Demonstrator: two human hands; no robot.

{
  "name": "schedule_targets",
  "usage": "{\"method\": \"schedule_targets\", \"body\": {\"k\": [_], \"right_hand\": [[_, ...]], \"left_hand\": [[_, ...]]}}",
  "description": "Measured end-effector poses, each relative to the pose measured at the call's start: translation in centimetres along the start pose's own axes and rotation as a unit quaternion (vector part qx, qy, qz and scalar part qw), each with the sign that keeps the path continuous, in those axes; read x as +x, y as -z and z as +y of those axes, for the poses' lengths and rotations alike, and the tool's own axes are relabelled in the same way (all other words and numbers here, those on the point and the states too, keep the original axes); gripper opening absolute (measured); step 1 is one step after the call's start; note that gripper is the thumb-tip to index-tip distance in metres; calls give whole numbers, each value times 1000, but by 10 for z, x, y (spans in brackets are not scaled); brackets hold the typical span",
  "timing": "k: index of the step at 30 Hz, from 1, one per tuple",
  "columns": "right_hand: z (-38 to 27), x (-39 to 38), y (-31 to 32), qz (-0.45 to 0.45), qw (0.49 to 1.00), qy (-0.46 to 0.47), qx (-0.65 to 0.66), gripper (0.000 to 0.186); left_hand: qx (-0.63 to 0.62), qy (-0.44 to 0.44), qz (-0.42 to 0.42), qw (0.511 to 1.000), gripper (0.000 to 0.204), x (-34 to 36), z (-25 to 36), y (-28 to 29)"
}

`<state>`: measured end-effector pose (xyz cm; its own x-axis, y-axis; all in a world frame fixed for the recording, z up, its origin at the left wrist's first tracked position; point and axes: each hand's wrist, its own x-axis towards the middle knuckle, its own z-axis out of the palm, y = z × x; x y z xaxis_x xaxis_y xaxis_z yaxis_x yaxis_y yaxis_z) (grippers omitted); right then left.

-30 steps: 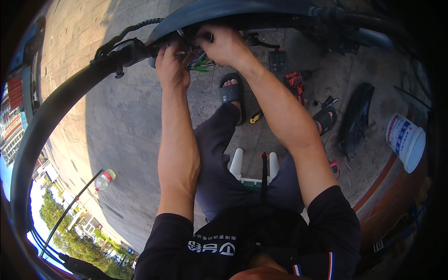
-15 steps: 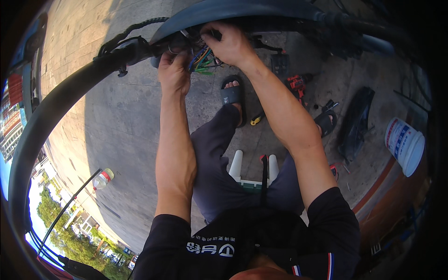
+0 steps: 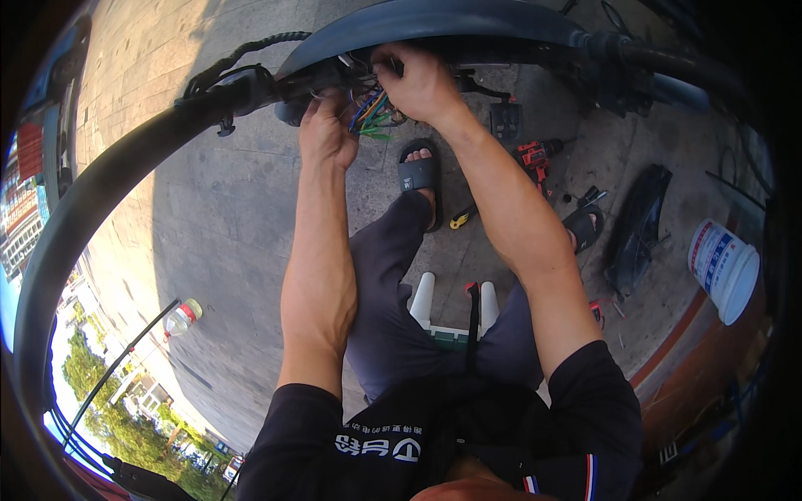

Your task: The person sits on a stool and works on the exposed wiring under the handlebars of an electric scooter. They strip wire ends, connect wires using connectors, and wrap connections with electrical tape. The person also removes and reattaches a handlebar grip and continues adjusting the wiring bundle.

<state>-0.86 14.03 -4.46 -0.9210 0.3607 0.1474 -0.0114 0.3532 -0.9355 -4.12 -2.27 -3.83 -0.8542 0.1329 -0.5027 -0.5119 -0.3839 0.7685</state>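
My left hand (image 3: 328, 129) has its fingers bent up into a bundle of coloured wires (image 3: 368, 113) under a dark curved frame (image 3: 426, 25); what it grips is hidden. Just right of it and higher, my right hand (image 3: 418, 83) has curled fingers at the frame's underside, against the dark parts there, its held item too small to make out. Green connectors (image 3: 374, 132) hang from the wires between my hands.
On the pavement lie a red drill (image 3: 539, 159), a yellow-and-black tool (image 3: 459, 219), a curved black panel (image 3: 635, 225) and a white bucket (image 3: 723, 271). A white-legged stool (image 3: 422, 296) stands between my legs. A clear plastic bottle (image 3: 182, 317) is at left.
Both hands have shifted slightly rightward along with the frame in the picture. Since one second ago, more of the coloured wires shows between my hands.
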Motion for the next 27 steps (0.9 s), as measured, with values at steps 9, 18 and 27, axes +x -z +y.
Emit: {"method": "schedule_targets", "body": {"k": [9,18,27], "right_hand": [[1,3,5,-39,999,-5,-13,19],[-2,2,5,-22,999,-41,7,19],[5,2,0,7,1000,-3,24,14]], "left_hand": [[66,-24,-8,997,25,-15,4,-17],[-54,58,-79,994,24,-1,-1,9],[-32,40,-87,995,29,-2,-1,12]]}}
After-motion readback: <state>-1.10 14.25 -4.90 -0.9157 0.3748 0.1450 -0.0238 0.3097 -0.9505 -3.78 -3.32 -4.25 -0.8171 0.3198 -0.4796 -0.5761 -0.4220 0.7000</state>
